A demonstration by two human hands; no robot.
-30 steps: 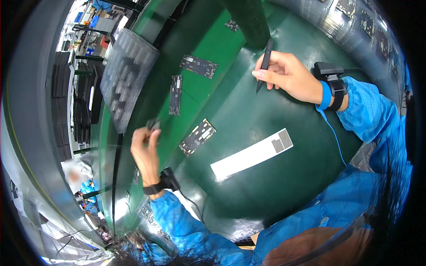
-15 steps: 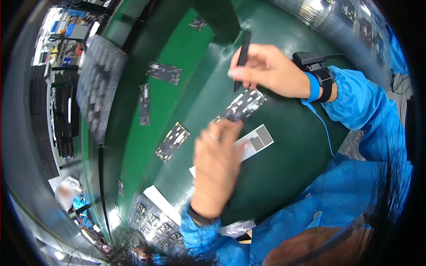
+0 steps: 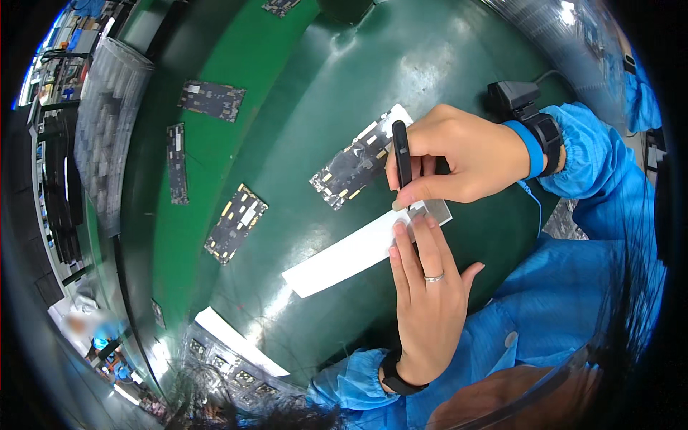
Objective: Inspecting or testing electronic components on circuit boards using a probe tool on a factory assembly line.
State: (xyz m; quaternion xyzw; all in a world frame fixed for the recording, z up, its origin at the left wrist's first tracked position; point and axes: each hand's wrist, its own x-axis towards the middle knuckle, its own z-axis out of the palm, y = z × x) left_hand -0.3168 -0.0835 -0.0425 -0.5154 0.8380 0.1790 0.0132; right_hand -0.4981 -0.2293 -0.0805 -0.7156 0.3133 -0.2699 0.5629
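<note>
My right hand grips a black pen-shaped tool, its tip down at the right end of a white paper strip. That end of the strip carries grey patches. My left hand, fingers stretched out, presses its fingertips on the strip beside the tool's tip. Whether a fingertip pinches anything small cannot be made out. Just beyond the strip lies a long black circuit board, its far right end partly behind my right hand; that end bears a whitish patch.
Several more circuit boards lie to the left, among them a short one, a narrow one and a wider one. At the lower left a clear tray of small parts sits by another white strip. A blue cord trails from my right wristband.
My right hand has brought the tool down from above the board to the strip's end. My left hand has moved right, off the board and onto the strip. The view has shifted.
</note>
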